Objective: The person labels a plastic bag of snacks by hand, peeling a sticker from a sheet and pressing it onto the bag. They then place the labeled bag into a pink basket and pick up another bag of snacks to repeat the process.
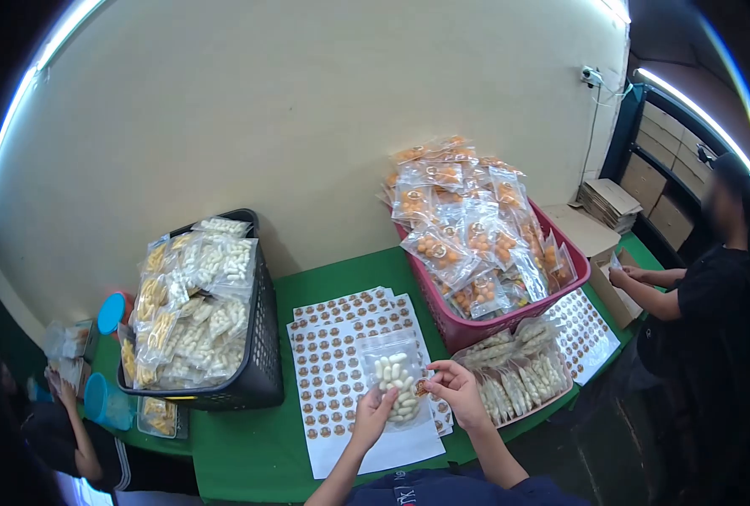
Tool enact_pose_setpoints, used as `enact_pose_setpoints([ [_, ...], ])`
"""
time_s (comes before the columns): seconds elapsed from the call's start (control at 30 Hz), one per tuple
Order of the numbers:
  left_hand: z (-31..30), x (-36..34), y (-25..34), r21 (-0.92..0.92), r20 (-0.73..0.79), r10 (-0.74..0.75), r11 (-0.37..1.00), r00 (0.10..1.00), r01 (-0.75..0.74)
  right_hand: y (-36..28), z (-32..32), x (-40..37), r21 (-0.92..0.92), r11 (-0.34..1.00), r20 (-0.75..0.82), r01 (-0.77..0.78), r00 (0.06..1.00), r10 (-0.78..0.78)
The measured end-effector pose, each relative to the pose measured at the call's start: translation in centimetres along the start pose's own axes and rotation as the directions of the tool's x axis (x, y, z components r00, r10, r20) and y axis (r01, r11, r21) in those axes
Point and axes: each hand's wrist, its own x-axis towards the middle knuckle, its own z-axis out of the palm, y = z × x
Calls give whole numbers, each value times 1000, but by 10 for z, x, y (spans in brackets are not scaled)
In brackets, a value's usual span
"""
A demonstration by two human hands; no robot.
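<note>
A clear plastic bag of white oval pieces (pixel 398 371) is in my left hand (pixel 375 417), its thumb on the front of the bag and the fingers behind. My right hand (pixel 461 396) pinches a small round brown sticker (pixel 422 387) between thumb and forefinger, right at the bag's right side. Beneath both hands lie overlapping white sheets (pixel 328 392) printed with rows of the same round stickers.
On the green table (pixel 240 460) stand a black basket (pixel 265 354) of white and yellow bags, a pink basket (pixel 442 325) heaped with orange bags, and a tray of bags (pixel 518 384). People work at the left (pixel 54 438) and right (pixel 712 287).
</note>
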Motion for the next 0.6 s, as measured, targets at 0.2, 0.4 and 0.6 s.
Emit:
enact_pose_setpoints([
  [0.2,-3,-2,-4,49,26,20,999,999,-21,17,21,10,-318,937,-9,140,988,-151],
  [0.4,-15,-2,-10,118,41,62,991,997,-66,15,29,11,-327,940,-45,97,992,-118],
  [0.6,-17,0,-7,85,-9,113,990,994,-112,21,45,9,-201,971,-119,133,980,-159],
])
